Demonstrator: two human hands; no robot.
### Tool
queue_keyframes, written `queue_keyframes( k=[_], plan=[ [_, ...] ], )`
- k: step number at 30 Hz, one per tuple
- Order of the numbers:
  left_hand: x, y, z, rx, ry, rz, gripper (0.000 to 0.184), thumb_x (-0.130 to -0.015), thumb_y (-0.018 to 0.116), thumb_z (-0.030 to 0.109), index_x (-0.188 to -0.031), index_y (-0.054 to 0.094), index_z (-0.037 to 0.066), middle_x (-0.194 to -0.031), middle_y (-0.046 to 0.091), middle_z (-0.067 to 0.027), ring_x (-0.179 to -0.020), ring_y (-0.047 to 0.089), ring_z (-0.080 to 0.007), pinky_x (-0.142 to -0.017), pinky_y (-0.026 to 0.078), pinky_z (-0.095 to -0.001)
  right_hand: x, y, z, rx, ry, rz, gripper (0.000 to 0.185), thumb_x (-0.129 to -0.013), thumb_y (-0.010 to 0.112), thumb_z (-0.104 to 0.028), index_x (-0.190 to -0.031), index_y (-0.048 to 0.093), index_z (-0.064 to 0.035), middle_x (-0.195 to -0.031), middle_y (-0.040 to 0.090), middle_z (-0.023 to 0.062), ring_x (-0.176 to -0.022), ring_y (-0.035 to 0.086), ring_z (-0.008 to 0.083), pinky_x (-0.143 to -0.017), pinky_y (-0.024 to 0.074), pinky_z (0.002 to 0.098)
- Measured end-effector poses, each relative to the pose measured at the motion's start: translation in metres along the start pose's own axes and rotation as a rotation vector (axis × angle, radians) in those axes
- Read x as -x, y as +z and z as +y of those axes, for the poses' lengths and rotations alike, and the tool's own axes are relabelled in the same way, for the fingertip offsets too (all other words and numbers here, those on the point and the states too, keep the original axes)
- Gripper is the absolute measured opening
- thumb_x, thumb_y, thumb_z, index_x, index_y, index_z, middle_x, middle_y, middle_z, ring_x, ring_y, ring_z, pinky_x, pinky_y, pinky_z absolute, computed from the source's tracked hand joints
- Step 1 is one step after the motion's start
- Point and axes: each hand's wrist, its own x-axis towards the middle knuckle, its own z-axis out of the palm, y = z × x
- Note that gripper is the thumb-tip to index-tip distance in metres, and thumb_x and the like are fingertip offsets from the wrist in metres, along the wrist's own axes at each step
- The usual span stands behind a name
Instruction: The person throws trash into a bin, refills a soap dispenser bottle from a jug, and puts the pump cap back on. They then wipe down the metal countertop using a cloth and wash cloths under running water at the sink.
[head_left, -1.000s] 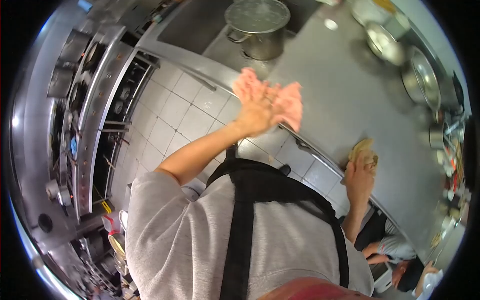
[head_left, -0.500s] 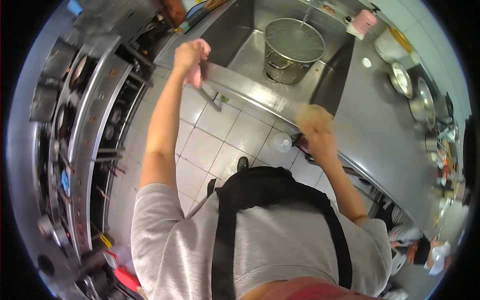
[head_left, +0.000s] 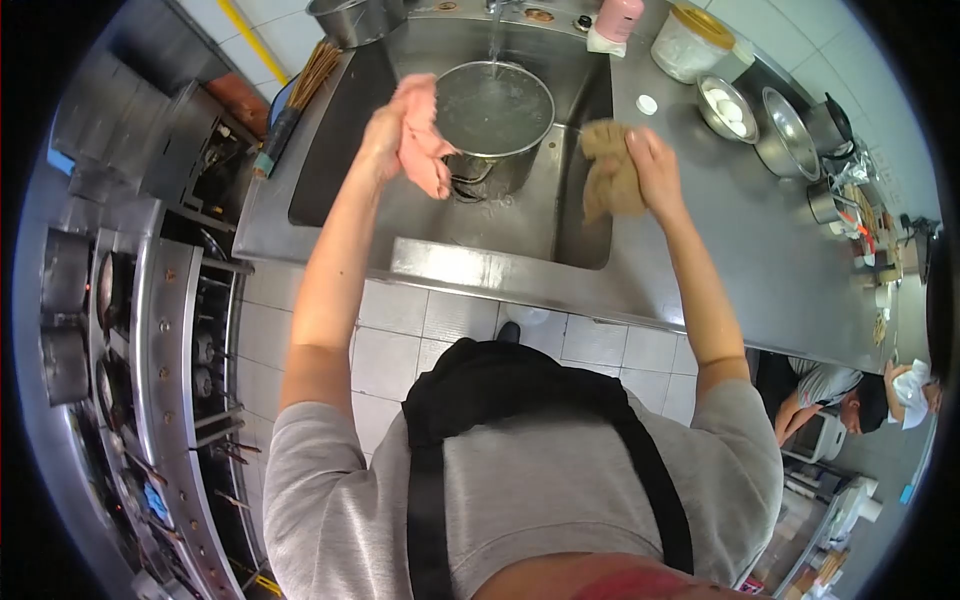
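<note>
My left hand [head_left: 382,140] grips a pink cloth [head_left: 422,140] that hangs in front of the left side of a large metal pot [head_left: 508,166]. The pot stands in the steel sink [head_left: 400,235], full of water, with a stream from the tap [head_left: 495,12] running into it. In my right hand [head_left: 655,172] is a brown cloth [head_left: 612,172], held over the right edge of the sink. Both cloths hang loosely from closed fingers.
Eggs sit in a metal bowl [head_left: 728,108] on the counter [head_left: 740,240], beside a larger bowl [head_left: 787,135], a yellow-lidded tub [head_left: 690,45] and a pink bottle [head_left: 618,20]. Stoves with pans [head_left: 112,290] line the left. Another person [head_left: 835,395] is at the lower right.
The view has turned toward the sink. Both hands, still holding their cloths, have moved from the counter's edge to over the sink area.
</note>
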Motion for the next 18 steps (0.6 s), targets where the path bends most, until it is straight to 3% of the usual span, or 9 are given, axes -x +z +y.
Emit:
queue_keyframes(
  k=[4, 7, 9, 11, 12, 14, 15, 16, 18],
  plan=[
    [0.019, 0.029, 0.011, -0.208, -0.099, -0.368, 0.032, -0.087, 0.040, 0.027, -0.104, 0.049, 0.000, -0.086, 0.059, -0.0088, -0.078, 0.057, -0.0167, -0.076, 0.044, -0.0300, -0.065, 0.014, -0.007, -0.280, -0.008, 0.001, 0.031, -0.087, 0.044, -0.030, -0.095, 0.055, -0.0027, -0.077, 0.053, -0.0010, -0.070, 0.045, 0.0071, -0.064, 0.0381, 0.0232],
    [0.029, 0.087, -0.010, -0.190, -0.219, -0.672, 0.027, -0.087, 0.042, 0.024, -0.101, 0.051, 0.003, -0.083, 0.061, -0.0112, -0.079, 0.060, -0.0208, -0.075, 0.046, -0.0304, -0.117, 0.026, -0.009, -0.096, -0.205, -0.017, 0.032, -0.086, 0.043, -0.033, -0.090, 0.055, -0.0044, -0.076, 0.055, 0.0018, -0.072, 0.047, 0.0100, -0.065, 0.0383, 0.0250],
    [0.036, 0.134, -0.050, -0.341, -0.083, -0.808, 0.035, -0.083, 0.049, 0.026, -0.109, 0.048, 0.002, -0.094, 0.058, -0.0151, -0.089, 0.057, -0.0247, -0.079, 0.044, -0.0335, -0.144, 0.030, -0.018, -0.035, -0.216, -0.045, 0.032, -0.086, 0.043, -0.034, -0.092, 0.056, -0.0048, -0.078, 0.056, 0.0015, -0.072, 0.048, 0.0100, -0.065, 0.0389, 0.0251],
    [0.032, 0.165, -0.101, -0.464, 0.690, -0.946, 0.045, -0.075, 0.057, 0.029, -0.108, 0.048, 0.000, -0.108, 0.052, -0.0184, -0.103, 0.050, -0.0270, -0.085, 0.040, -0.0350, -0.169, 0.032, -0.031, -0.107, -0.106, -0.194, 0.032, -0.087, 0.043, -0.034, -0.094, 0.056, -0.0054, -0.082, 0.057, 0.0022, -0.075, 0.051, 0.0110, -0.066, 0.0415, 0.0268],
    [0.020, 0.159, -0.117, -0.451, 0.708, -0.957, 0.045, -0.075, 0.057, 0.029, -0.108, 0.048, 0.000, -0.108, 0.052, -0.0184, -0.103, 0.050, -0.0270, -0.085, 0.040, -0.0350, -0.179, 0.034, -0.035, -0.088, -0.113, -0.182, 0.032, -0.087, 0.043, -0.034, -0.094, 0.056, -0.0054, -0.082, 0.057, 0.0022, -0.075, 0.051, 0.0110, -0.066, 0.0415, 0.0268],
    [-0.006, 0.157, -0.135, -0.934, 0.666, -0.665, 0.055, -0.075, 0.059, 0.034, -0.114, 0.042, 0.000, -0.118, 0.043, -0.0146, -0.104, 0.045, -0.0236, -0.082, 0.042, -0.0335, -0.199, 0.038, -0.035, -0.301, 0.165, -0.285, 0.031, -0.087, 0.042, -0.033, -0.100, 0.054, -0.0064, -0.089, 0.058, 0.0035, -0.080, 0.054, 0.0138, -0.069, 0.0441, 0.0291],
    [-0.014, 0.150, -0.090, -0.697, 0.074, -0.645, 0.051, -0.076, 0.058, 0.031, -0.114, 0.042, 0.001, -0.114, 0.045, -0.0132, -0.098, 0.048, -0.0233, -0.080, 0.042, -0.0353, -0.205, 0.040, -0.037, -0.287, 0.155, -0.271, 0.031, -0.087, 0.042, -0.033, -0.100, 0.054, -0.0064, -0.089, 0.058, 0.0035, -0.080, 0.054, 0.0138, -0.069, 0.0441, 0.0291],
    [-0.034, 0.133, -0.059, -0.289, -0.148, -0.634, 0.048, -0.077, 0.055, 0.031, -0.115, 0.042, 0.004, -0.113, 0.045, -0.0135, -0.096, 0.048, -0.0243, -0.079, 0.042, -0.0385, -0.207, 0.044, -0.039, -0.397, 0.220, -0.264, 0.031, -0.087, 0.042, -0.032, -0.103, 0.053, -0.0068, -0.092, 0.058, 0.0042, -0.082, 0.054, 0.0149, -0.071, 0.0448, 0.0298],
    [-0.088, 0.112, -0.038, 0.248, -0.262, -0.249, 0.048, -0.079, 0.051, 0.042, -0.115, 0.041, 0.012, -0.114, 0.045, -0.0116, -0.096, 0.048, -0.0263, -0.085, 0.038, -0.0448, -0.216, 0.057, -0.032, -0.516, 0.247, -0.314, 0.033, -0.087, 0.042, -0.032, -0.109, 0.051, -0.0083, -0.097, 0.058, 0.0048, -0.085, 0.055, 0.0169, -0.074, 0.0449, 0.0317]
  ],
)
